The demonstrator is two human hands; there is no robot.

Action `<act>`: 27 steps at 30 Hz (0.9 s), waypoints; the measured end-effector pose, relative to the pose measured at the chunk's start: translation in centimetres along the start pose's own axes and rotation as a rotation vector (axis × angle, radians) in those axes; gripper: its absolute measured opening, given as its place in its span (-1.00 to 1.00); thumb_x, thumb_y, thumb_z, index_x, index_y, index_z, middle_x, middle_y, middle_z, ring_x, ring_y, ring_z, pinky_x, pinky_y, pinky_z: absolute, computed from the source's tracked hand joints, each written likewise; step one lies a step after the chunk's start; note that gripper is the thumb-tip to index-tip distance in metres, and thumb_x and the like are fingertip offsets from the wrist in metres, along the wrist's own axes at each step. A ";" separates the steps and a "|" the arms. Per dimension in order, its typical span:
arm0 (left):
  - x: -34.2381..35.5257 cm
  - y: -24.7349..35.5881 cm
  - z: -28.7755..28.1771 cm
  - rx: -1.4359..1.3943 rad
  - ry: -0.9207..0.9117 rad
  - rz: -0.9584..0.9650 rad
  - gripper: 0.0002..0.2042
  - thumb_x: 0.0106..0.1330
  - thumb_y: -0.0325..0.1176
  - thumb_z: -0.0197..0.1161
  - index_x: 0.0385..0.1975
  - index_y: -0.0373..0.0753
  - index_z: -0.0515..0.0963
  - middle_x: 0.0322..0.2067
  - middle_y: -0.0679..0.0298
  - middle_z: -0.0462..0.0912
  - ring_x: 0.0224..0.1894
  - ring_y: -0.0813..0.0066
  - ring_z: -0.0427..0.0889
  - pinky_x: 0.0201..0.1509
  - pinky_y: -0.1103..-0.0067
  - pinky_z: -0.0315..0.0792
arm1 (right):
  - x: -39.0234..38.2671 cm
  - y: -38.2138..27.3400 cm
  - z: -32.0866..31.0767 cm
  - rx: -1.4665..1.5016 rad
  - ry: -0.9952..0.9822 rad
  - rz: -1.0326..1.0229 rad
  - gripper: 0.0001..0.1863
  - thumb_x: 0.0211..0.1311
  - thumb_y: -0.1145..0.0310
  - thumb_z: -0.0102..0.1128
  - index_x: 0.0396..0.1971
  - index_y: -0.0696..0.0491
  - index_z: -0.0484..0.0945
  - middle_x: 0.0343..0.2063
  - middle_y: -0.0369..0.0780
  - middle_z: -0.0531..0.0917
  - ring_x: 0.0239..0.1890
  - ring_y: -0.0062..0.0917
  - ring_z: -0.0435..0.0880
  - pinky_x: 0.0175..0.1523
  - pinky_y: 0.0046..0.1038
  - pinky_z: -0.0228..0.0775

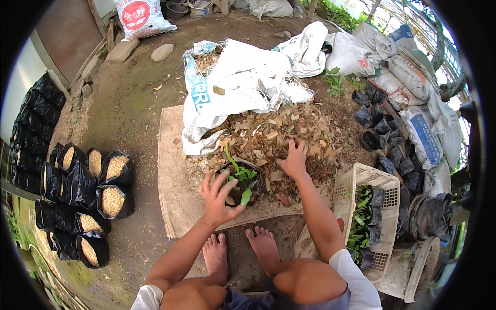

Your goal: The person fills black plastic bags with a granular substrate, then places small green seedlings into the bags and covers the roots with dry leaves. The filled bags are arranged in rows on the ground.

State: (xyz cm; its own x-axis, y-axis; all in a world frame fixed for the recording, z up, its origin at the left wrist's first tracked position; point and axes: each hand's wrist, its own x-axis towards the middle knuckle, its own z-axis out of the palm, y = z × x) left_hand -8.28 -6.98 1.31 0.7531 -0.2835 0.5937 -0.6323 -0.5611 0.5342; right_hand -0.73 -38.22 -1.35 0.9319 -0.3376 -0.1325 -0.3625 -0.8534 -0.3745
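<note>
A green-leaved seedling stands in a black plastic grow bag in front of me. At the bag's left side is my left hand, its fingers spread near the leaves; I cannot tell whether it touches the rim. My right hand is open on the pile of brown wood chips and dry leaf bits, fingers apart with the tips at the chips. Nothing shows in either hand. The pile and the bag rest on a flattened tan sack.
White woven sacks cover the pile's far side. On the left stand several black bags filled with pale husks. A cream plastic crate of bagged seedlings is at my right, near small dark bags and stacked full sacks.
</note>
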 end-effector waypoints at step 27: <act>1.2 -0.3 -1.1 0.094 -0.288 -0.055 -0.56 -0.09 0.12 0.62 -0.33 -0.06 0.79 0.02 0.17 0.50 0.34 -0.02 0.32 0.48 -0.16 -0.18 | -7.9 -10.0 -6.7 1.740 -0.569 0.262 -0.82 0.17 0.46 0.41 -0.24 0.00 0.63 -0.14 -0.29 0.69 -0.09 -0.52 0.65 0.05 -0.38 0.48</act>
State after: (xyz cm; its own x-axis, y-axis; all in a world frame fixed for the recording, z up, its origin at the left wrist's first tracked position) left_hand -7.39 -6.26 2.54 0.8145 -0.4522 0.3636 -0.5801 -0.6471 0.4947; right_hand -4.57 -29.65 9.64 0.8864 0.0953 -0.4530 -0.4033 0.6393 -0.6547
